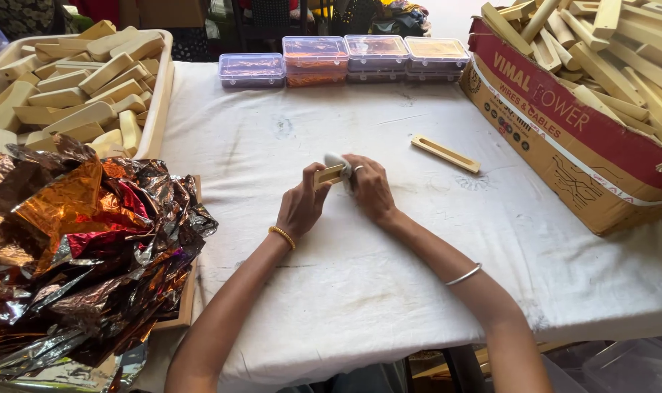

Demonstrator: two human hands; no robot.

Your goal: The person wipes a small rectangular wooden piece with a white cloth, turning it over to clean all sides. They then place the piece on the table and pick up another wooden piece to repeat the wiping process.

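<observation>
the left hand [300,206] pinches a small pale wooden block [328,175] between thumb and fingers, holding it just above the middle of the white cloth [360,276] that covers the table. the right hand [369,188] meets it from the other side, fingers curled and pressed onto a white pad [337,160] that lies against the block's far end; the two hands touch around the block. a gold bangle [282,236] sits on the left wrist, a silver bangle [463,274] on the right forearm, and a ring shows on a right finger. to the right of the hands, apart from them, a flat slotted wooden piece [445,154] lies alone on the cloth at an angle. beyond it, at the right edge, a cardboard box [564,153] with a red band stands heaped with long pale wooden pieces. at the far left a cream tray [158,94] is full of blocks like the held one. in front of the tray, at the near left, a crumpled pile of shiny foil [83,247] in copper, red and silver spills over the table edge. along the far edge of the cloth stands a row of clear plastic boxes [345,58], some stacked.
</observation>
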